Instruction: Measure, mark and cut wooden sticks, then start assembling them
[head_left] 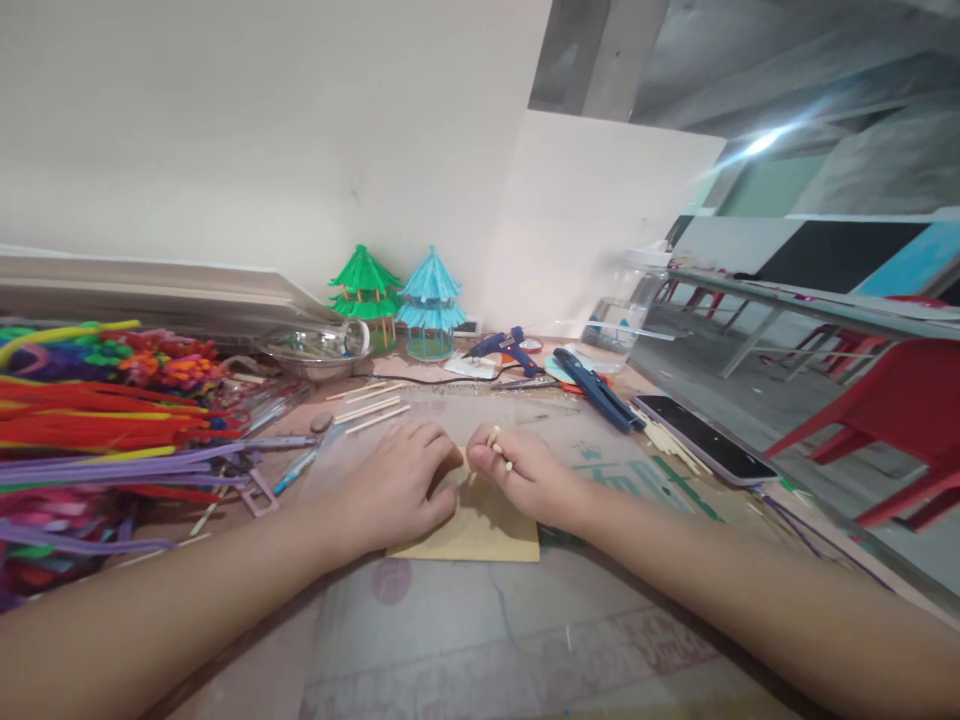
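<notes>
A yellow board point(480, 535) lies on the table in front of me, partly covered by both hands. My right hand point(525, 470) is closed around short wooden sticks point(494, 436) above the board; their pale ends poke out between the fingers. Beside it, my left hand point(409, 480) rests at the board's left edge, thumb and fingers apart, its fingertips partly hidden. Several loose wooden sticks point(373, 410) lie just beyond my left hand.
Pipe cleaners point(97, 410) pile up at left, near a metal bowl point(315, 345). Green point(364, 290) and blue point(431, 300) model pavilions stand at the back. A glue gun point(502, 345), blue cutter point(596, 390), water bottle point(622, 310) and phone point(705, 440) are at right.
</notes>
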